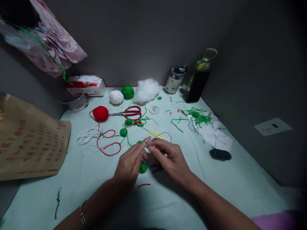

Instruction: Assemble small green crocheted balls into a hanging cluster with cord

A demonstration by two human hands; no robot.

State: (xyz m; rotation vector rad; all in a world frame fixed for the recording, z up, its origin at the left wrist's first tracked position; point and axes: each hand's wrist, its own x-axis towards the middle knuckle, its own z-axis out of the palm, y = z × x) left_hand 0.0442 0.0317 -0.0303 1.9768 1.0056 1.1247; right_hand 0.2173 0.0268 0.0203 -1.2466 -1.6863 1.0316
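Observation:
My left hand [128,161] has its fingers stretched close together and its thumb folded in. Dark green yarn [145,142] loops around a fingertip. My right hand [171,158] pinches thumb and index finger at that fingertip, on what looks like the same yarn. Under my left hand, partly covered, sits a small green crocheted ball [143,167]. Just beyond my fingers lies a crochet hook with a yellow handle [155,134], beside a thin curved strand. More small green balls [123,132] lie ahead to the left, near red-handled scissors [132,113].
Red [100,113], white [116,97] and green yarn balls [127,92] lie at the back beside white stuffing [147,91]. A pen cup [173,83] and a bottle [198,78] stand back right. Yarn scraps [200,118] lie right. A paper bag [33,140] stands left.

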